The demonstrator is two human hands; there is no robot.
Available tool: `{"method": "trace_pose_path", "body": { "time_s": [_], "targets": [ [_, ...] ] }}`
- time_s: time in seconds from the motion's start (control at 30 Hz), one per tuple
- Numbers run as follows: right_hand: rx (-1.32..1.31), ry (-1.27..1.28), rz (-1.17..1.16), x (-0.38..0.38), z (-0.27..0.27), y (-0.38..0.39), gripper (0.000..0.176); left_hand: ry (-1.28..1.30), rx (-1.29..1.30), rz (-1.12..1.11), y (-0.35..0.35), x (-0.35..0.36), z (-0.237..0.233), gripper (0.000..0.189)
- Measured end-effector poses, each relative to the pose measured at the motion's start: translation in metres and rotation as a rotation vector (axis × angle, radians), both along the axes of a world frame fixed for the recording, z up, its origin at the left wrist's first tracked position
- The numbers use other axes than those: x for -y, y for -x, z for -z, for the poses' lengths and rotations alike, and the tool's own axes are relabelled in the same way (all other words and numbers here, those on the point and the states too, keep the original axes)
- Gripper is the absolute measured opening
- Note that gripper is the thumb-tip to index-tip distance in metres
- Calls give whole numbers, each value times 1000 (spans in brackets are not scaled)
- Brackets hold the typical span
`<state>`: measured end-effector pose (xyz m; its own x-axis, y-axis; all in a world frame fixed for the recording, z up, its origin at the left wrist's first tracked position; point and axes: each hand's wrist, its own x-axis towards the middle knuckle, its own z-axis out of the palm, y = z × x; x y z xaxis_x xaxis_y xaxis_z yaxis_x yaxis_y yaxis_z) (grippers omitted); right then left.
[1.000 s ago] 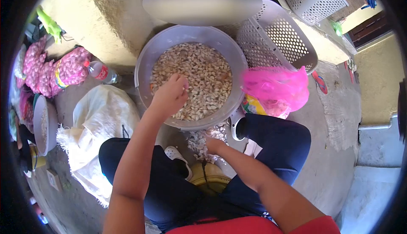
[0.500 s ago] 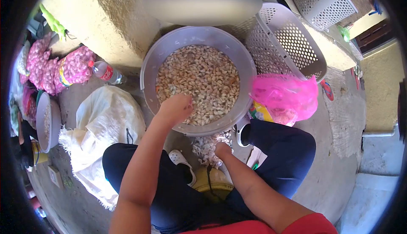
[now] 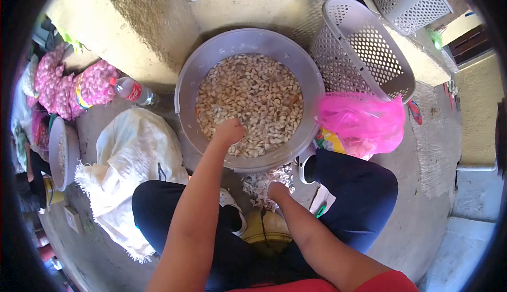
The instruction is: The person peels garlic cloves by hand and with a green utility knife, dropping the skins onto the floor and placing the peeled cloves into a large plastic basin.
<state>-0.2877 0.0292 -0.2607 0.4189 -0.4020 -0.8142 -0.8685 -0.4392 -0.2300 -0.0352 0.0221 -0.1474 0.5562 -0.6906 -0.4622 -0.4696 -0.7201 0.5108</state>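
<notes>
A large grey basin holds many pale garlic cloves. My left hand is over the near left part of the cloves, its fingers curled; anything between them is hidden. Below the basin's near rim, my right hand is closed above a heap of papery peelings on the floor. What it grips, if anything, cannot be made out. A yellow container stands between my legs.
To the right are a perforated grey basket and a pink plastic bag. On the left lie a white sack, a bottle, pink net bags of bulbs and a smaller basin. A low wall runs behind.
The view has shifted slightly. My left hand has moved a little to the right over the cloves and stays curled. My right hand remains over the peelings.
</notes>
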Motion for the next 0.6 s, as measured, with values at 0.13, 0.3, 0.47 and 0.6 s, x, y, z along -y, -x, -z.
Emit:
{"method": "trace_pose_path", "body": {
  "time_s": [0.13,0.3,0.47,0.6],
  "targets": [
    [32,1,67,3,10,-8,25,20,-97,-131,-3,10,49,26],
    [-11,-27,46,-10,20,-5,30,202,-223,-308,0,32,105,23],
    [52,-155,63,-15,21,-11,30,302,-349,-411,-1,43,186,20],
    [12,-177,56,-26,38,-19,30,308,-159,-317,0,63,180,22]
  ]
}}
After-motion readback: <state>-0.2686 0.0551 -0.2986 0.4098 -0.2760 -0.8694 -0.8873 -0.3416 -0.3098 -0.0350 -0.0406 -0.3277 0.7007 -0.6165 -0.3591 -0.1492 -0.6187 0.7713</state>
